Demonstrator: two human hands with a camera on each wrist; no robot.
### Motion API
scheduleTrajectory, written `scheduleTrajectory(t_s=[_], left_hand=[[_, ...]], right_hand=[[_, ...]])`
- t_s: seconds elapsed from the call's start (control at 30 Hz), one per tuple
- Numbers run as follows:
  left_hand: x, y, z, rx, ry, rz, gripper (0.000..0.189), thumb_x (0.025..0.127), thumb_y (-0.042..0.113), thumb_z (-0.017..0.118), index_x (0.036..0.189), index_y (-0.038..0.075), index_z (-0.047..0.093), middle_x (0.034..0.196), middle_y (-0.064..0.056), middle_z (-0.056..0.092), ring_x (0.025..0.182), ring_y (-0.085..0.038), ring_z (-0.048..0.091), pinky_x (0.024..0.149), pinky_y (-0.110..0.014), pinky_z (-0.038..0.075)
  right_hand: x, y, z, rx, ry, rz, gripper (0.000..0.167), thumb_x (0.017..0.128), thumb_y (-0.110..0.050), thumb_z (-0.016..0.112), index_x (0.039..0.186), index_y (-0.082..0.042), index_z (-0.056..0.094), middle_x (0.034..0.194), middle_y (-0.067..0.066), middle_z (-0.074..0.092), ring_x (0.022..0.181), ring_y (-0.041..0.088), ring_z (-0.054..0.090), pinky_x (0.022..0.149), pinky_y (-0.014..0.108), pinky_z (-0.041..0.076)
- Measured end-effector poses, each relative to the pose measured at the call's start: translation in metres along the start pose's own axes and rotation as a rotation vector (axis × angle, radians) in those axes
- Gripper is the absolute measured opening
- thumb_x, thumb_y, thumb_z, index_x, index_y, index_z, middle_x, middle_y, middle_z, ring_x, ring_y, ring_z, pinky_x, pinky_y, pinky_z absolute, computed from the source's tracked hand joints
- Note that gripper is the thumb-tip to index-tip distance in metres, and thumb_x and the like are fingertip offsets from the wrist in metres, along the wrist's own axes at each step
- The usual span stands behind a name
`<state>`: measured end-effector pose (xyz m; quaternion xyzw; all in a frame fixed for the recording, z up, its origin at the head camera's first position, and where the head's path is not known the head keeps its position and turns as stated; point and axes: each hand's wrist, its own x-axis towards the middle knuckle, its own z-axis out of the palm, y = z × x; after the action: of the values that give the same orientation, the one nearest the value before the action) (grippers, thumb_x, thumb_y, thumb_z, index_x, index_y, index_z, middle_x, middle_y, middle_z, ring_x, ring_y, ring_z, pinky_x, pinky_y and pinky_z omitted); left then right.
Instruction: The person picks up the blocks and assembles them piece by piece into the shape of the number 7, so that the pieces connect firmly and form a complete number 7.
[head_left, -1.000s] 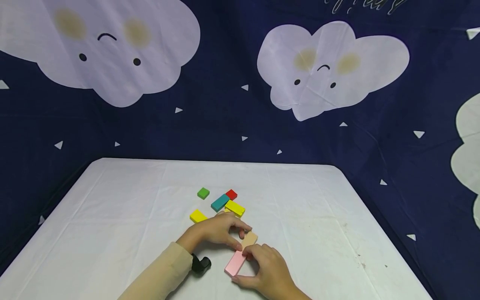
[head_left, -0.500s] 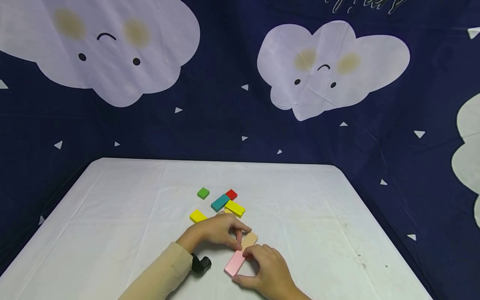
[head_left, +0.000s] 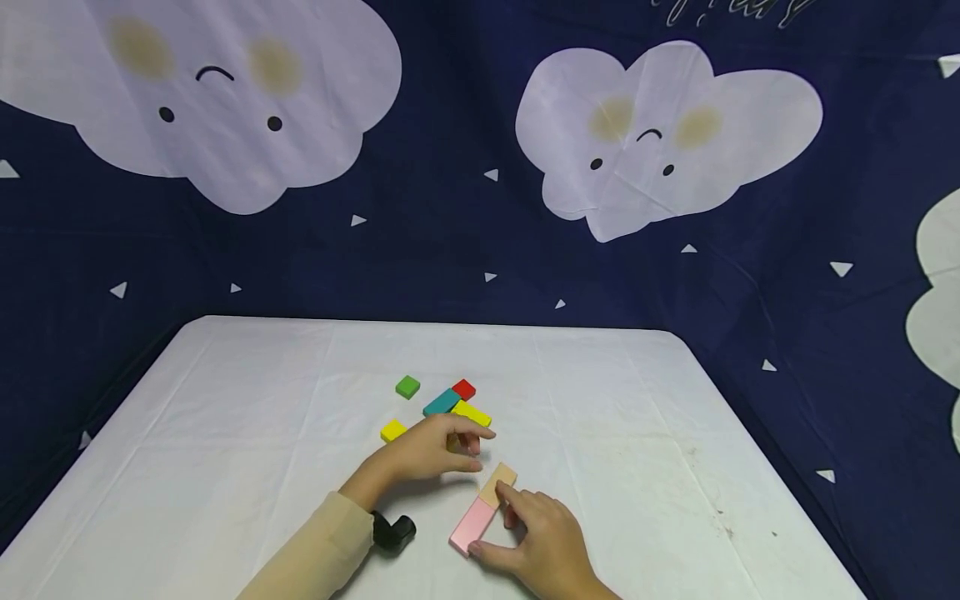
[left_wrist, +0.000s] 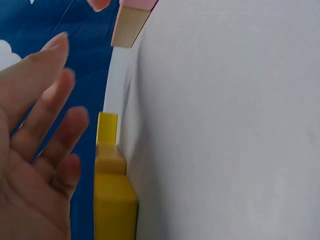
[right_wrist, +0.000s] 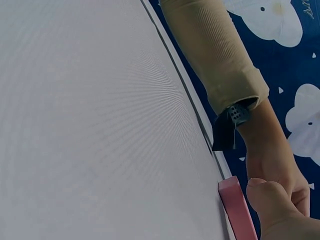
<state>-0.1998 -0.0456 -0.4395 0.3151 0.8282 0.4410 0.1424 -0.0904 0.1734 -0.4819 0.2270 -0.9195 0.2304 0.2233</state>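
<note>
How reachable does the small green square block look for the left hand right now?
Probably yes: the left hand looks empty, and the green block sits uncovered, apart from the nearby teal rectangular block.

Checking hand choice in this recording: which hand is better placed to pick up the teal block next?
Left, probably: the left hand is nearer the teal block and looks empty. The right hand is farther off, at the pink block and tan block.

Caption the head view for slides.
Right hand at pink rectangular block and tan rectangular block, end to end; left hand apart.
</note>
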Motion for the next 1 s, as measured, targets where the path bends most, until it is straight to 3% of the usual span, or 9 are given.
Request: scheduleTrajectory(t_s=[0.27, 0.53, 0.8, 1.0], left_hand=[[-0.013, -0.004, -0.008, 0.061, 0.282, -0.024, 0.035, 0.092, 0.028, 0.071, 0.125, 0.018, 0.068, 0.103, 0.001, 0.065, 0.099, -0.017, 0.057, 0.083, -0.033, 0.049], [-0.023, -0.018, -0.011, 0.079, 0.509, -0.114, 0.036, 0.091, 0.024, 0.07, 0.127, 0.022, 0.066, 0.114, 0.003, 0.064, 0.112, -0.019, 0.052, 0.097, -0.045, 0.038], [-0.032, -0.031, -0.012, 0.096, 0.559, -0.174, 0.041, 0.089, 0.025, 0.071, 0.129, 0.023, 0.064, 0.13, 0.001, 0.061, 0.125, -0.021, 0.047, 0.108, -0.054, 0.029], [-0.034, -0.034, -0.012, 0.135, 0.566, -0.19, 0.042, 0.088, 0.027, 0.072, 0.129, 0.019, 0.065, 0.134, -0.004, 0.058, 0.126, -0.025, 0.047, 0.105, -0.052, 0.027]], right_hand=[[0.0, 0.0, 0.0, 0.003, -0.006, 0.007, 0.076, 0.069, -0.071, 0.075, 0.115, -0.011, 0.073, 0.071, -0.024, 0.047, 0.065, -0.01, 0.038, 0.061, 0.016, 0.038], [-0.001, 0.0, 0.001, -0.005, -0.025, 0.024, 0.071, 0.068, -0.073, 0.074, 0.109, -0.015, 0.075, 0.071, -0.024, 0.045, 0.064, -0.009, 0.036, 0.061, 0.015, 0.035], [-0.001, 0.0, 0.001, -0.012, -0.05, 0.038, 0.077, 0.065, -0.076, 0.073, 0.112, -0.016, 0.074, 0.072, -0.024, 0.045, 0.065, -0.008, 0.036, 0.061, 0.015, 0.034], [-0.001, 0.0, 0.001, -0.021, -0.056, 0.029, 0.082, 0.063, -0.077, 0.073, 0.116, -0.015, 0.073, 0.073, -0.024, 0.045, 0.066, -0.008, 0.037, 0.062, 0.016, 0.035]])
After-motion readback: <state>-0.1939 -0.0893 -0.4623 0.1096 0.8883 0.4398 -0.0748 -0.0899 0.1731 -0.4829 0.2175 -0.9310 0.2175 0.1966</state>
